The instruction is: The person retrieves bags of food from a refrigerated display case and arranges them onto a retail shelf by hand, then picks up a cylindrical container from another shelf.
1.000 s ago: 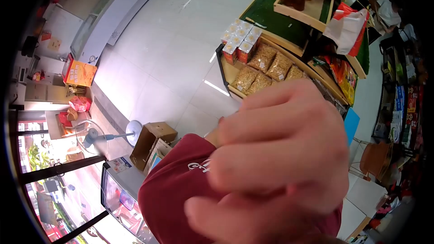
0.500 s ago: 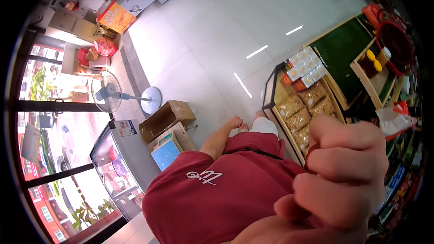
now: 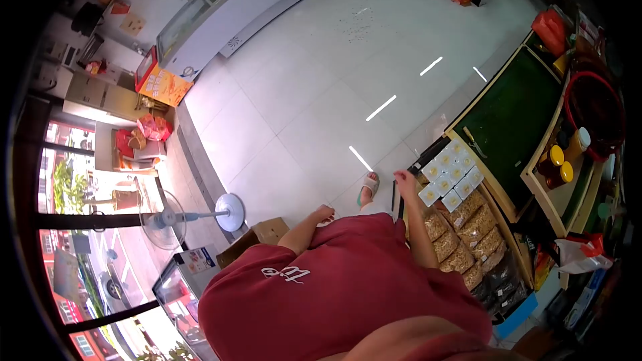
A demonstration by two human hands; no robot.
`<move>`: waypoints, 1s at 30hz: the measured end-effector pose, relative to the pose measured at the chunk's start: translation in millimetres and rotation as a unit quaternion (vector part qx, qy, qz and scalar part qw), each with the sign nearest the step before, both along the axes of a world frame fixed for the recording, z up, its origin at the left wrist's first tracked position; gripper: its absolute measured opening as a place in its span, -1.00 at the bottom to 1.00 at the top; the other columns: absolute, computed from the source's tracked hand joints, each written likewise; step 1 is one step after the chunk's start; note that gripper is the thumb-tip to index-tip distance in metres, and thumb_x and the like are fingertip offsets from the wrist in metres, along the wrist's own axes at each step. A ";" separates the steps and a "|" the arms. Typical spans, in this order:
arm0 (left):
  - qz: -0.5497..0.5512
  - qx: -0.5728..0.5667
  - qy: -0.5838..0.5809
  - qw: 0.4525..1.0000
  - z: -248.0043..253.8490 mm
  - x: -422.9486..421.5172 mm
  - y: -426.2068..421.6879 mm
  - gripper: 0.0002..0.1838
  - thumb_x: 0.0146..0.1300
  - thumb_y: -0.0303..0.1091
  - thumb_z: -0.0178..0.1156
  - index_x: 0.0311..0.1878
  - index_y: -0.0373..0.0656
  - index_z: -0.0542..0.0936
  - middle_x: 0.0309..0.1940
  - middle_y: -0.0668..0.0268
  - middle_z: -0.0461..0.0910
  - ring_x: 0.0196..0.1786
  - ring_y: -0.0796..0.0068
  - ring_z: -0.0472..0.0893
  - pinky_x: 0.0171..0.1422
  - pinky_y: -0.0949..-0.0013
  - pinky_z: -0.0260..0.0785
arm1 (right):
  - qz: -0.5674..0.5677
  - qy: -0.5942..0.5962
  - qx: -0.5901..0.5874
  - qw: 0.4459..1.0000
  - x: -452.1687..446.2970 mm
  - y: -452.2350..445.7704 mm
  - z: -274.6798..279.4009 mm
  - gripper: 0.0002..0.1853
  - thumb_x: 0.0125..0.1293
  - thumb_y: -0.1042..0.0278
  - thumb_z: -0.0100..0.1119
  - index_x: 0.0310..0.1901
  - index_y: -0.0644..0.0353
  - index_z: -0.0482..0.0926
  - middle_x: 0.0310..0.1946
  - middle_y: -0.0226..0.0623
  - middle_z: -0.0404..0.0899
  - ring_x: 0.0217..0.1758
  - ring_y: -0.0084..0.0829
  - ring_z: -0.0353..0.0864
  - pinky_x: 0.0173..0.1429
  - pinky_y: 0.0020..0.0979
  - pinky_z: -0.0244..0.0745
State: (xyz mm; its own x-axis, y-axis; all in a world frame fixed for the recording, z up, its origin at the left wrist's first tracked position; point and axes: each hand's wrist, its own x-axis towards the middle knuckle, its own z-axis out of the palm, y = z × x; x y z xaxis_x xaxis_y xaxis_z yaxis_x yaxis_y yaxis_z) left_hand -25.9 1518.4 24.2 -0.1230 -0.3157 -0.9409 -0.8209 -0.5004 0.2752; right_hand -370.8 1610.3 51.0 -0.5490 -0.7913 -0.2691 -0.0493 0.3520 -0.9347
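My left hand (image 3: 324, 214) hangs by my left thigh, its fingers loosely curled with nothing visible in them. Lower down on the right, my right hand (image 3: 404, 182) is beside the near corner of a display rack, its fingers slightly apart and apparently bare. Whether it touches the rack's dark edge I cannot tell. Just right of that hand are white square boxes (image 3: 449, 172) in rows. Below them lie clear bags of light brown dried goods (image 3: 457, 257), next to my right forearm.
One sandaled foot (image 3: 369, 187) steps on the pale tiled floor (image 3: 301, 113). A standing fan (image 3: 229, 212) and cardboard box (image 3: 269, 230) are on my left. To the right are a green-lined display table (image 3: 505, 113) and yellow-lidded jars (image 3: 560, 172). A long white freezer (image 3: 254, 17) stands ahead.
My right hand has dropped from a closed fist close to the camera to beside the rack. The view has shifted forward, showing more floor and a stepping foot.
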 end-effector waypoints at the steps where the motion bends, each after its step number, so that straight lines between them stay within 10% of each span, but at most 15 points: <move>1: -0.037 0.019 -0.022 0.999 7.5 -8.4 -22.4 -0.72 0.31 -0.24 0.11 -0.11 -0.26 0.61 -0.31 0.20 0.70 -0.52 0.43 0.55 -0.59 0.37 0.28 | -0.012 -0.064 0.099 0.993 5.4 16.2 -45.3 -0.79 0.29 0.29 0.15 -0.22 0.26 0.65 -0.45 -0.21 0.63 -0.38 -0.37 0.60 -0.27 -0.39 0.48; 8: -0.002 -0.093 0.078 0.993 53.6 -120.4 -191.9 -0.72 0.22 -0.23 0.09 -0.15 -0.22 0.62 -0.36 0.20 0.69 -0.48 0.47 0.57 -0.56 0.43 0.29 | 0.129 0.102 0.116 0.980 -33.8 -19.9 -165.7 -0.60 0.14 0.11 0.14 -0.35 0.41 0.64 -0.49 -0.08 0.62 -0.32 -0.19 0.66 -0.21 -0.25 0.53; 10: 0.017 -0.094 0.105 0.990 67.0 -151.2 -225.3 -0.71 0.22 -0.23 0.10 -0.11 -0.21 0.60 -0.35 0.23 0.68 -0.47 0.52 0.55 -0.55 0.44 0.28 | 0.053 -0.082 0.185 0.978 -60.0 -57.8 -87.5 -0.61 0.12 0.15 0.10 -0.38 0.42 0.63 -0.56 -0.05 0.59 -0.45 -0.17 0.65 -0.32 -0.24 0.53; 14: 0.027 -0.074 0.117 0.990 61.0 -184.5 -288.1 -0.75 0.22 -0.21 0.15 -0.11 -0.12 0.58 -0.33 0.29 0.66 -0.41 0.53 0.52 -0.47 0.46 0.28 | 0.174 0.064 0.185 0.965 -122.5 -106.2 -58.3 -0.64 0.09 0.19 0.12 -0.42 0.42 0.62 -0.62 -0.09 0.57 -0.62 -0.23 0.56 -0.49 -0.23 0.46; 18: 0.239 0.063 0.132 0.960 18.4 -182.8 -362.4 -0.75 0.26 -0.30 0.08 -0.06 -0.22 0.51 -0.28 0.22 0.62 -0.47 0.49 0.46 -0.48 0.48 0.33 | 0.037 -0.069 0.296 0.952 -173.1 -134.0 -69.9 -0.64 0.10 0.18 0.09 -0.48 0.39 0.64 -0.61 0.00 0.60 -0.56 -0.16 0.64 -0.37 -0.20 0.55; 20: 0.255 0.106 0.088 0.957 -0.8 -185.0 -410.9 -0.76 0.29 -0.30 0.03 -0.06 -0.22 0.48 -0.23 0.20 0.62 -0.42 0.46 0.48 -0.41 0.46 0.39 | -0.137 -0.148 0.256 0.945 -193.2 -141.6 -83.3 -0.72 0.17 0.28 0.13 -0.50 0.36 0.60 -0.67 -0.19 0.51 -0.70 -0.35 0.44 -0.62 -0.29 0.29; 23: 0.184 0.084 -0.005 0.979 7.9 -218.1 -477.8 -0.79 0.32 -0.31 -0.04 -0.09 -0.20 0.48 -0.30 0.20 0.63 -0.42 0.43 0.52 -0.40 0.40 0.42 | -0.113 -0.009 0.231 0.966 -203.1 -116.9 -167.5 -0.70 0.15 0.19 0.11 -0.45 0.27 0.68 -0.57 -0.04 0.62 -0.48 -0.07 0.64 -0.30 -0.17 0.53; 25: 0.141 0.076 -0.078 0.984 -4.4 -248.5 -522.8 -0.78 0.34 -0.31 -0.10 -0.14 -0.20 0.49 -0.45 0.20 0.61 -0.53 0.42 0.50 -0.47 0.35 0.39 | 0.030 0.209 0.322 0.923 -213.7 -131.1 -96.0 -0.73 0.16 0.18 0.14 -0.41 0.20 0.71 -0.44 0.05 0.63 -0.33 0.00 0.64 -0.24 -0.17 0.50; 28: 0.057 0.004 -0.131 0.990 -35.2 -345.5 -576.2 -0.75 0.34 -0.32 -0.11 -0.24 -0.25 0.53 -0.59 0.17 0.58 -0.61 0.36 0.50 -0.54 0.25 0.37 | 0.034 0.125 0.437 0.890 -250.0 -89.1 -26.5 -0.73 0.17 0.17 0.14 -0.41 0.19 0.71 -0.43 0.05 0.63 -0.33 0.00 0.65 -0.23 -0.17 0.51; 29: -0.038 -0.062 -0.122 0.990 -26.8 -389.5 -579.2 -0.76 0.31 -0.36 -0.05 -0.28 -0.28 0.57 -0.59 0.21 0.55 -0.50 0.28 0.57 -0.49 0.15 0.44 | 0.016 0.082 0.475 0.876 -258.7 -76.2 -6.5 -0.73 0.17 0.17 0.14 -0.41 0.19 0.71 -0.43 0.04 0.63 -0.33 -0.01 0.65 -0.23 -0.18 0.51; 30: -0.385 -0.195 -0.002 0.902 -48.3 -429.7 -595.5 -0.81 0.22 -0.34 0.07 -0.35 -0.22 0.61 -0.50 0.11 0.60 -0.40 0.23 0.63 -0.39 0.13 0.48 | -0.003 0.044 0.507 0.861 -270.7 -73.7 11.7 -0.72 0.17 0.17 0.14 -0.41 0.19 0.71 -0.43 0.04 0.64 -0.33 -0.01 0.65 -0.23 -0.18 0.51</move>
State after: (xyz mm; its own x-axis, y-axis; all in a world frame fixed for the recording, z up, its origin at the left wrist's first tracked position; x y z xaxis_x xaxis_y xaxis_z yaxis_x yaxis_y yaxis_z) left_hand -455.6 922.9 -24.0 -0.4435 -0.4446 -0.7782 -0.8852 0.3534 0.3025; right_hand -641.5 1536.6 62.7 -0.6068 -0.1718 -0.7761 -0.0993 0.9851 -0.1405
